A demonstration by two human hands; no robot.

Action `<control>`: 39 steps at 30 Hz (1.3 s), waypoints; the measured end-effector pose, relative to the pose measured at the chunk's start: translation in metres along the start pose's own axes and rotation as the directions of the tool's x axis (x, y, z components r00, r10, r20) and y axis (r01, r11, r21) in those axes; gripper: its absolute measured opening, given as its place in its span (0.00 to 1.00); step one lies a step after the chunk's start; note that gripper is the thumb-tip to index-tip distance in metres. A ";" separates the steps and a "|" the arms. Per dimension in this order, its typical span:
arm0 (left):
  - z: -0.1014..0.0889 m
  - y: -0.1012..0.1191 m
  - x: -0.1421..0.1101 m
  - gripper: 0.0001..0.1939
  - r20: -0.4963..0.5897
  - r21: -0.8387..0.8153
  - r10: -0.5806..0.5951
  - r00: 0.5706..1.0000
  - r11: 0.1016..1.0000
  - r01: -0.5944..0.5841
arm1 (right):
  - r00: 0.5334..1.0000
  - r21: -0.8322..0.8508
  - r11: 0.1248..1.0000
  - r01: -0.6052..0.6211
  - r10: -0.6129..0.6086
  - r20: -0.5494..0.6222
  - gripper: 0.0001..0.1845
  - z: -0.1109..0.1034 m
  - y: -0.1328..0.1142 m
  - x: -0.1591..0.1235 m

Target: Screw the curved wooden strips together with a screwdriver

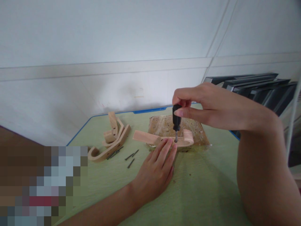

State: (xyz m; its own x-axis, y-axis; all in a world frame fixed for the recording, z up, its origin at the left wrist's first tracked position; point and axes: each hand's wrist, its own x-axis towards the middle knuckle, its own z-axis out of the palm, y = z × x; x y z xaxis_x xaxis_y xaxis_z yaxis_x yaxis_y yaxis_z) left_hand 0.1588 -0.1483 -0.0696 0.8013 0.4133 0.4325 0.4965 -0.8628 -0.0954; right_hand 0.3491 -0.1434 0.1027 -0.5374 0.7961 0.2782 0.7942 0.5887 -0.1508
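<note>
A curved wooden hook (154,138) lies across a pitted brown board (198,128) that looks wrapped in clear film. My left hand (156,171) holds the hook down, its fingertips pressed on the near side beside a screw hole. My right hand (196,102) grips the black handle of a screwdriver (176,118) from above, thumb and fingers closed round it. The screwdriver stands upright, its tip at a hole in the hook near the curled end. Whether a screw sits under the tip is hard to tell. My left thumb is hidden.
More wooden hooks (122,139) lie piled on the green tabletop (202,188) to the left. Several dark screws (131,163) are scattered between them and my left hand. A white wall (105,91) rises behind the table. Dark flat panels (258,86) lean at the right.
</note>
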 end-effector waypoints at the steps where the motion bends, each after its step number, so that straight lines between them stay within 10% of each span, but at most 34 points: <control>1: 0.000 0.000 0.000 0.28 -0.001 0.000 0.001 1.000 1.000 -0.001 | 1.000 -0.014 1.000 -0.008 0.008 -0.002 0.07 0.000 0.000 0.000; 39: 0.000 -0.001 0.001 0.28 0.009 -0.011 0.001 1.000 1.000 -0.001 | 0.997 -0.018 0.998 0.060 -0.061 -0.046 0.10 0.004 0.002 0.002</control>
State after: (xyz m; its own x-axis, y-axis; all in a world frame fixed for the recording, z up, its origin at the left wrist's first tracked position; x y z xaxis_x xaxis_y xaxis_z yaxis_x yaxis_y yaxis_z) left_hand 0.1589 -0.1470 -0.0698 0.8048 0.4148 0.4245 0.4920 -0.8663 -0.0862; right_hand 0.3487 -0.1396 0.0990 -0.5710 0.7517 0.3300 0.7656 0.6327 -0.1163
